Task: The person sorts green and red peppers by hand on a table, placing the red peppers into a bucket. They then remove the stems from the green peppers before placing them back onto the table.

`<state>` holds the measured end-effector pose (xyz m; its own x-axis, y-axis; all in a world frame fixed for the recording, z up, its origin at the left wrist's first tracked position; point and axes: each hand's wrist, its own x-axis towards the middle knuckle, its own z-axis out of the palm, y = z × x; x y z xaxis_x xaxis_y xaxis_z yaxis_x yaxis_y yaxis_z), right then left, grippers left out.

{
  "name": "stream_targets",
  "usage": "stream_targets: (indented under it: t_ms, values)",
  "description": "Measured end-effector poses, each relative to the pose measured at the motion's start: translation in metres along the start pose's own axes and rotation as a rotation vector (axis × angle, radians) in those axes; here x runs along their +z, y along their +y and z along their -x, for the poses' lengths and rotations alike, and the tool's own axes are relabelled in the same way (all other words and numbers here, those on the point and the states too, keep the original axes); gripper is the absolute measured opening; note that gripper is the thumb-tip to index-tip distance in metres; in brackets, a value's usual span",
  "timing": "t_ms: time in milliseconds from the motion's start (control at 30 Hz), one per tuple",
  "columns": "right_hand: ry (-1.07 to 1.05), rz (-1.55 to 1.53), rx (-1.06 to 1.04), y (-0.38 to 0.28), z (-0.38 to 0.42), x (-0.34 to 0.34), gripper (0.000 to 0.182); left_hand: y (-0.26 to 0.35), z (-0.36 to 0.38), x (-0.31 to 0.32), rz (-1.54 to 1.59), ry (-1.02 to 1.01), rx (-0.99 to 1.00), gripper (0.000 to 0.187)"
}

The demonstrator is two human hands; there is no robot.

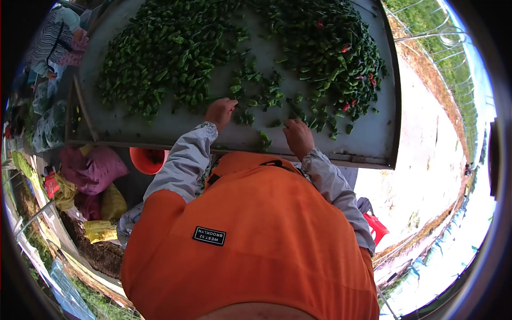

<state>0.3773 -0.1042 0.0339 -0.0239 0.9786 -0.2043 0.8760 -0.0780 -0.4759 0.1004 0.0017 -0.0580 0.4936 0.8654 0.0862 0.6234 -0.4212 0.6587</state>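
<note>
A wide grey sorting table (pixel 250 128) carries many short green peppers. A large pepper pile (pixel 160 58) lies on the left, and another pepper pile (pixel 325 53) on the right includes a few red ones. Between them is a looser strip of green peppers (pixel 258 88). At the strip's near end is my left hand (pixel 220 112), its fingers pinched together; whatever they hold is too small to make out. My right hand (pixel 298 138) is closed with curled fingers just below the right pile, close to a few loose peppers. Its fingertips are partly hidden.
An orange bucket (pixel 146 161) stands under the table's near left edge. Stuffed pink sacks (pixel 93 168) and yellow sacks (pixel 113 202) sit left of me. Another person (pixel 56 40) is beyond the table's left end. A red container (pixel 376 228) is at my right.
</note>
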Motion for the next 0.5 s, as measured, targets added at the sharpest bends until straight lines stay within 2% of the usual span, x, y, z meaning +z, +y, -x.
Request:
stream_targets:
  t_ms: [133,267,333,433,500]
  values:
    - [-0.01,0.001,0.007,0.003,0.004,0.002,0.025,-0.002,-0.003,0.004,-0.107,-0.13,0.084,0.023]
    - [-0.019,-0.011,0.003,0.004,0.006,0.013,0.017,-0.006,-0.006,0.007,-0.17,-0.188,-0.006,0.017]
    - [-0.041,-0.039,0.022,0.004,0.007,0.017,0.021,-0.01,-0.004,0.006,-0.159,-0.176,-0.017,0.013]
    - [-0.035,-0.069,0.021,-0.002,0.006,0.015,0.023,-0.013,0.002,0.002,0.052,-0.011,-0.116,0.008]
    - [-0.014,-0.082,0.006,-0.005,0.006,0.013,0.023,-0.01,-0.001,-0.006,0.549,0.022,-0.5,0.005]
